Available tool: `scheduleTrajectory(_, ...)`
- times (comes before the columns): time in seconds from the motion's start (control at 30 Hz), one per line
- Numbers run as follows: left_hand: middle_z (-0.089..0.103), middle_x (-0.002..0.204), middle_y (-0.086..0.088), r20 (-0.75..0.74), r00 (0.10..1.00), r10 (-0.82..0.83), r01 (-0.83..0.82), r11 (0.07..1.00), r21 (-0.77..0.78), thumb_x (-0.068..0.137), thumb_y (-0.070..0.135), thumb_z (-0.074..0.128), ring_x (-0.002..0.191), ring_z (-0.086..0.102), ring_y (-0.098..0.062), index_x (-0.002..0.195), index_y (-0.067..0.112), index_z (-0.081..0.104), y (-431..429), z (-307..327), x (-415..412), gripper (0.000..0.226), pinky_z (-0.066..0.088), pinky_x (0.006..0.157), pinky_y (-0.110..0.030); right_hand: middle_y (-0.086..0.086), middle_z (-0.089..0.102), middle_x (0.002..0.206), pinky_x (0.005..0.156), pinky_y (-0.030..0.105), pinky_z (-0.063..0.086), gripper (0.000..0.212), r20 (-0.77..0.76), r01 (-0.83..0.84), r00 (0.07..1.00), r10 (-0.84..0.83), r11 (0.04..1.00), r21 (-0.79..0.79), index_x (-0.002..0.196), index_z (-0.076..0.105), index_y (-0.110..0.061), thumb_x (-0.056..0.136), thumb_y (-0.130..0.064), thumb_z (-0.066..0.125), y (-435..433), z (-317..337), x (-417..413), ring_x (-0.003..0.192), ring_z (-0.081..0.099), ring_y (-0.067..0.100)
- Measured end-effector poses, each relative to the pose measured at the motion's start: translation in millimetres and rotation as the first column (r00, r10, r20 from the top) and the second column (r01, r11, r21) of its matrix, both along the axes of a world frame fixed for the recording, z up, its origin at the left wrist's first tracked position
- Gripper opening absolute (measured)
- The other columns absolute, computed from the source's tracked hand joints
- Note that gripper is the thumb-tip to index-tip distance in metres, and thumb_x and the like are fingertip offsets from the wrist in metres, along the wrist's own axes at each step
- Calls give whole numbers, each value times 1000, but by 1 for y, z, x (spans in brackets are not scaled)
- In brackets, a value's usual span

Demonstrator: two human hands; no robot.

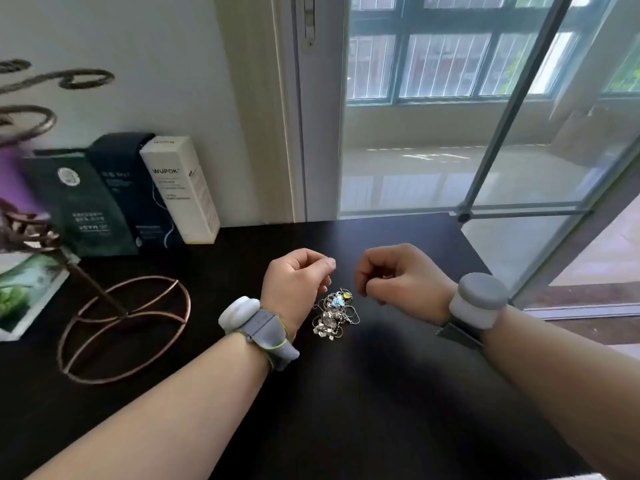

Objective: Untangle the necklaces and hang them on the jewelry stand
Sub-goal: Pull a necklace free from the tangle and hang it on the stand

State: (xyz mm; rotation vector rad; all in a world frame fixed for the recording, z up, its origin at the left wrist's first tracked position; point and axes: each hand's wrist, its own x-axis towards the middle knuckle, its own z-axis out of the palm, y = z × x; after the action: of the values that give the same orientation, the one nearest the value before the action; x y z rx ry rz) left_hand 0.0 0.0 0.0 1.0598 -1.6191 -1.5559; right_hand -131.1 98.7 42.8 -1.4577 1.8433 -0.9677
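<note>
both hands — left hand [297, 279], right hand [398, 276] — fingers curled (loosely).

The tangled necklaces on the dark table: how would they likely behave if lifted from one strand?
The tangled necklaces are thin chains heaped loosely, so probably limp and light. The strands look interlocked, so the clump would likely rise together, pendants dangling. Pushed, it should slide, not roll.

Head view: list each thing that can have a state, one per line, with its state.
necklaces: tangled in one heap on the table, none hung.
jewelry stand: upright on the table, round base bare, no necklace seen on it.
left hand: fingers curled, above the heap; any chain pinched is too fine to see.
right hand: fingers curled, beside the heap; grip unclear.
white box: standing, closed, leaning against the wall.
</note>
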Motion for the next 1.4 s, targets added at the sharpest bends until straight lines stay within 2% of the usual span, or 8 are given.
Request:
scheduleTrajectory(0.1,64,67,-2,60,998,-9,16,993,-118,77,9,69,61,56,-11,78,9,69,20,-17,13,1,44,52,-14,1,61,59,53,25,44,16,-8,21,1000,-21,1000,-14,58,64,-26,60,-17,51,20,-24,9,53,50,13)
scheduleTrajectory(0.2,67,79,-1,139,989,-59,83,981,-173,72,5,72,71,60,-12,85,13,69,30,-29,20,16,51,64,-21,0,62,60,56,29,45,16,3,63,998,-63,998,11,63,66,-25,60,-18,52,31,-42,13,55,51,15)
scheduleTrajectory(0.4,59,101,8,380,921,-89,257,871,-419,66,12,76,80,53,3,101,25,65,30,-32,31,38,38,69,-2,-13,60,55,59,20,44,25,-123,169,978,-169,986,-11,65,67,-29,73,-8,57,38,-51,21,49,49,0)
scheduleTrajectory(0.67,58,97,9,358,931,-65,237,855,-461,70,15,76,76,58,-10,90,24,70,4,-36,35,23,49,78,-27,-13,58,57,65,24,48,20,-163,233,959,-234,972,-22,79,72,-25,74,-9,61,7,-54,26,52,52,3)
scheduleTrajectory(0.83,54,95,11,392,919,-36,247,827,-505,73,19,75,89,54,-7,83,22,73,-20,-40,32,10,35,74,-8,-13,63,53,61,27,49,15,-78,280,956,-282,960,-27,71,71,-25,70,-10,68,-24,-57,25,51,55,1)
scheduleTrajectory(1.03,61,87,7,293,956,-32,175,861,-477,75,14,74,79,58,-5,75,19,72,-31,-43,32,5,41,67,-8,-5,65,61,60,29,49,18,39,338,941,-336,937,-90,67,72,-24,69,-7,67,-51,-60,21,57,55,12)
scheduleTrajectory(1.23,67,71,-2,121,989,-82,114,951,-289,78,10,71,46,50,-7,78,15,71,-35,-44,33,5,44,50,-18,-15,66,61,61,12,42,19,-74,293,949,-307,943,-157,72,73,-28,73,-10,66,-44,-71,16,58,55,-1)
scheduleTrajectory(1.4,70,77,-12,8,996,-87,86,973,-212,80,1,67,53,53,-22,76,12,70,-37,-41,31,12,44,50,-28,-11,61,72,61,6,36,22,-207,187,956,-208,975,-117,76,74,-31,72,-10,69,-40,-66,8,66,54,2)
